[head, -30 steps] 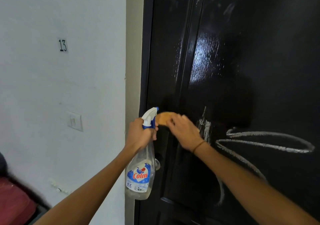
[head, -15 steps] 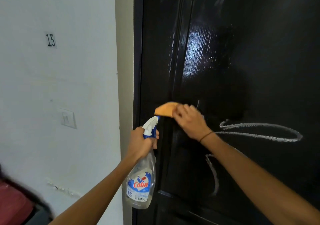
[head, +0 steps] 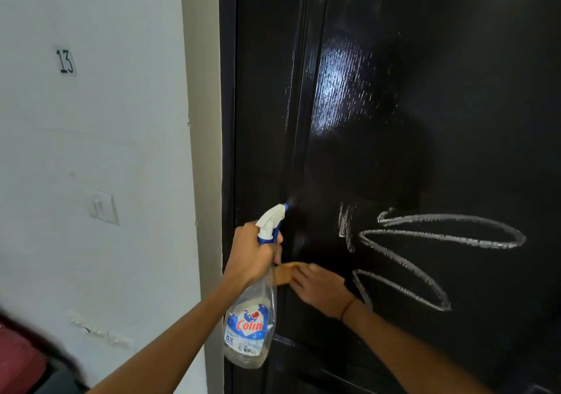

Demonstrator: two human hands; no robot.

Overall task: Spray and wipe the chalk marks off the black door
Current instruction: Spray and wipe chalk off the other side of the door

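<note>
The glossy black door [head: 394,120] fills the right of the view. White chalk marks [head: 440,236] loop across its lower right, with a smeared patch to their left. My left hand [head: 255,251] grips the neck of a clear spray bottle [head: 250,327] with a white and blue trigger head, its nozzle pointing at the door; a faint mist shows at the nozzle. My right hand [head: 321,287] presses an orange cloth [head: 285,273] flat against the door, just behind the bottle and left of the chalk loops. Most of the cloth is hidden by my hands.
A white wall [head: 106,151] stands left of the door frame [head: 200,120], with a "13" label [head: 65,61] and a light switch [head: 103,207]. Something red [head: 18,360] lies at the lower left corner.
My right hand has slid the cloth down the door, from above the nozzle to below it. The bottle has tilted toward the door and a mist appears at its nozzle.
</note>
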